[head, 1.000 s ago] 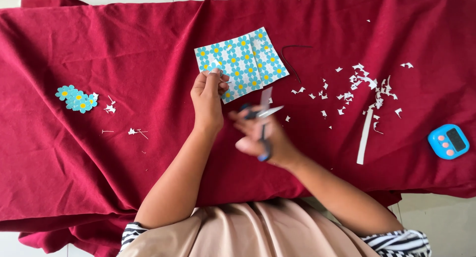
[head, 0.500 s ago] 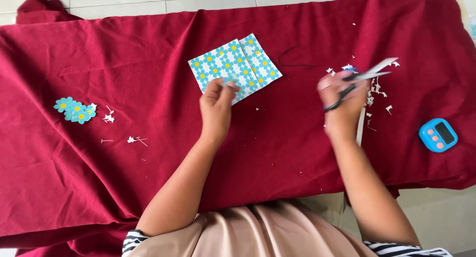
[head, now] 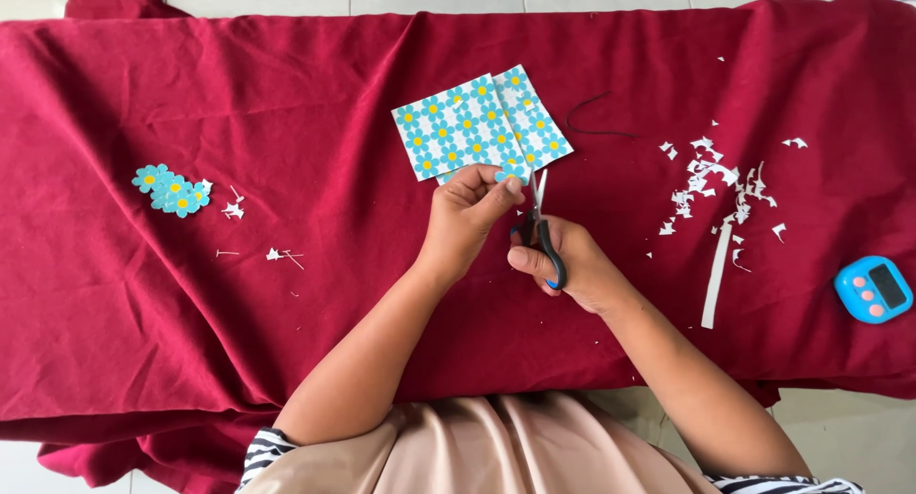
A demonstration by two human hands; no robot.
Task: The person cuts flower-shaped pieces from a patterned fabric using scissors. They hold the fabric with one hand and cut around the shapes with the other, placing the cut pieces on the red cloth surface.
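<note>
My left hand (head: 465,217) pinches the lower edge of a sheet of paper (head: 477,124) printed with blue flowers with yellow centres, holding it just above the red cloth. My right hand (head: 572,262) grips small black-handled scissors (head: 539,229), blades pointing up at the sheet's lower right edge beside my left thumb. The two hands nearly touch at the middle of the cloth.
A dark red cloth (head: 191,341) covers the surface. Cut-out blue flowers (head: 170,189) lie at the left with white scraps (head: 232,208) nearby. A pile of white paper trimmings (head: 711,179), a long white strip (head: 716,275), a blue timer (head: 873,289) lie right. A dark thread (head: 592,122) lies by the sheet.
My right hand, which had swung out right over the trimmings with a strip at the scissors, has come back to the sheet's lower edge. The left hand kept hold of the sheet.
</note>
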